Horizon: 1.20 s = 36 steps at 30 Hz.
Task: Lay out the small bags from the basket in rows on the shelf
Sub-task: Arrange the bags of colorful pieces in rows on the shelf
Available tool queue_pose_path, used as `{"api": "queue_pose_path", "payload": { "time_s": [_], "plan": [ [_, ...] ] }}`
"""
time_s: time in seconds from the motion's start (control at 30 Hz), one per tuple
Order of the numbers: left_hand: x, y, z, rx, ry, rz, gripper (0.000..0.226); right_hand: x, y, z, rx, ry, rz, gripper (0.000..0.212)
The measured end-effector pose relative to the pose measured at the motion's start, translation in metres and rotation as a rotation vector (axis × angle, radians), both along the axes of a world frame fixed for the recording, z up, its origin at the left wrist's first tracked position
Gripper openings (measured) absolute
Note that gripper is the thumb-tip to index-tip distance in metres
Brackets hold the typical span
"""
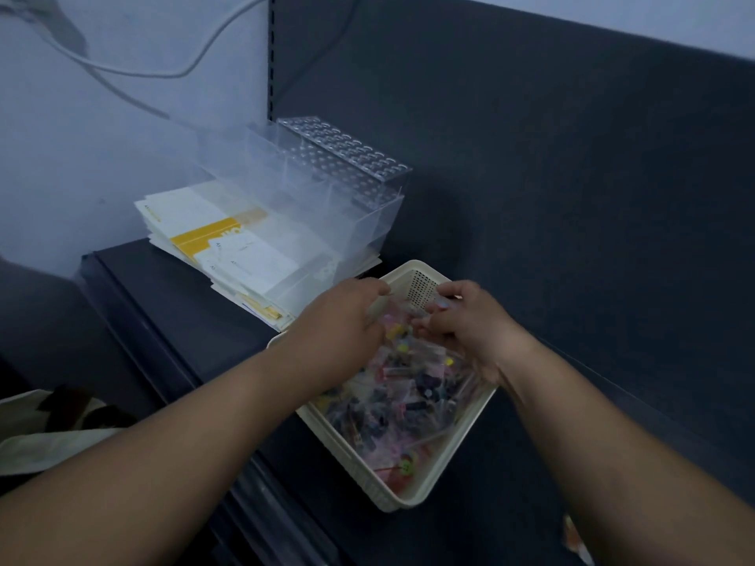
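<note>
A cream plastic basket (412, 494) sits on the dark shelf (184, 320), filled with several small clear bags (400, 406) holding colourful bits. Both hands are over the far end of the basket. My left hand (339, 320) has its fingers curled and pinches the edge of a clear bag at the top of the pile. My right hand (470, 324) also has curled fingers and grips bags in the pile. The fingertips are blurred and partly hidden by the bags.
A clear acrylic organiser (310, 198) stands on a stack of white and yellow papers (220, 239) at the shelf's back left. One small bag (576, 537) lies on the shelf at the lower right. A dark back panel (572, 177) rises behind.
</note>
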<state>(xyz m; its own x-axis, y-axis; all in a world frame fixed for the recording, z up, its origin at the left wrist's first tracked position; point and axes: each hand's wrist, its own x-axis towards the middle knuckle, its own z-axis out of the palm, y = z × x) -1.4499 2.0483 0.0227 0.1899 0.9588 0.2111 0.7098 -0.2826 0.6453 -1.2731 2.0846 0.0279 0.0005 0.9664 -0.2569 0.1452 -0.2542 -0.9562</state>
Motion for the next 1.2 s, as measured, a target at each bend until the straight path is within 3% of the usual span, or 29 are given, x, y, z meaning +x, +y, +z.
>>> {"api": "queue_pose_path", "payload": {
  "time_s": [0.1,0.2,0.43,0.57,0.63,0.77,0.87,1.07,1.2],
  "plan": [
    [0.010,0.009,-0.003,-0.113,-0.025,0.006,0.039,0.011,-0.005,0.002,0.011,0.007,-0.021,0.035],
    [0.018,0.024,-0.010,-0.211,0.067,0.029,0.041,0.019,-0.010,0.004,0.019,0.041,-0.046,0.024],
    [0.044,0.053,-0.023,-0.181,0.300,0.054,0.025,0.027,-0.011,0.001,0.003,0.130,-0.097,0.030],
    [0.051,0.053,-0.015,-0.157,0.075,0.156,0.021,0.029,-0.014,0.005,-0.009,0.182,-0.076,0.024],
    [0.052,0.050,-0.005,-0.200,-0.167,0.197,0.017,0.030,-0.017,0.008,-0.014,0.227,-0.084,0.022],
    [0.057,0.030,0.020,-0.349,-0.628,0.196,0.038,0.034,-0.029,0.016,-0.017,0.381,-0.157,0.029],
    [0.068,0.011,0.030,-0.450,-0.811,0.134,0.016,0.038,-0.047,0.026,0.014,0.429,-0.159,0.036],
    [0.103,-0.027,0.029,-0.639,-0.938,-0.107,0.038,0.060,-0.092,0.030,0.109,0.318,-0.180,0.036],
    [0.133,-0.058,0.036,-0.696,-0.950,-0.308,0.025,0.086,-0.131,0.033,0.178,0.268,-0.157,0.027]
  ]
}}
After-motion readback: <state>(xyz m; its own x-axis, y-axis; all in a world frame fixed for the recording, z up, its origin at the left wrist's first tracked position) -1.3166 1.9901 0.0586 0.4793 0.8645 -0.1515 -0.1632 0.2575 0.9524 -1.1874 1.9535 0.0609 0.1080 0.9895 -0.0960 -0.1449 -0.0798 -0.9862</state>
